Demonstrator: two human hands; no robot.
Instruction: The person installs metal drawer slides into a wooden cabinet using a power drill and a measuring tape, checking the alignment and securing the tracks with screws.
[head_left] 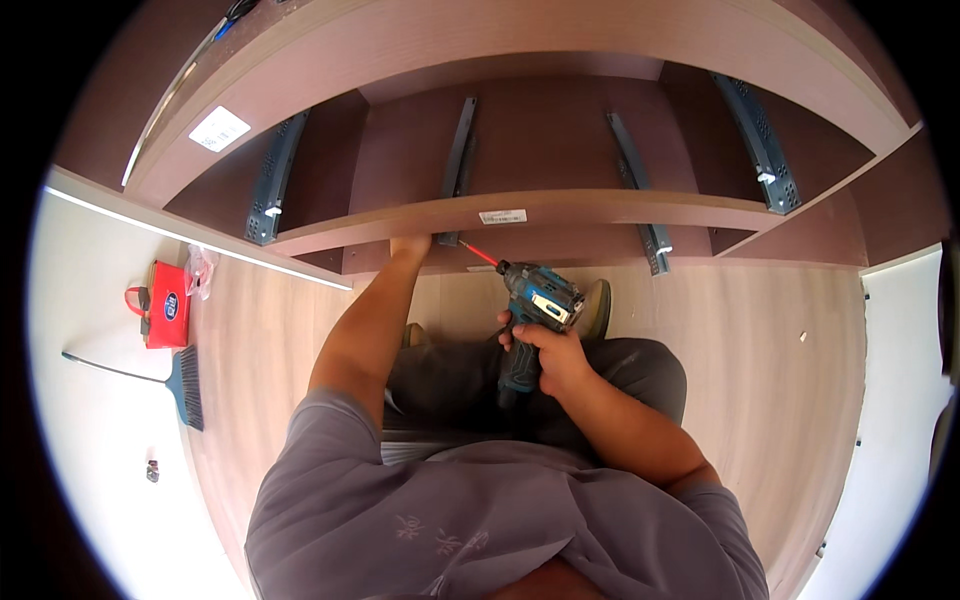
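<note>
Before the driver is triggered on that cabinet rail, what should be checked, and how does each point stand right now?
1. Right hand wraps the blue drill driver grip: ok.
2. Red bit points at the lower end of the drawer slide: ok.
3. Bit seated in a screw: cannot tell, too small.
4. Left hand braces against the cabinet panel edge: ok.
5. Left hand's fingers out of the bit's path: cannot tell, they sit close beside it.

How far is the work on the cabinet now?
Done: four drawer slides sit on the cabinet's walls. In hand: the right hand points a blue drill at a slide end under the front rail, where the left hand rests. Left: no drawers are visible.
</note>
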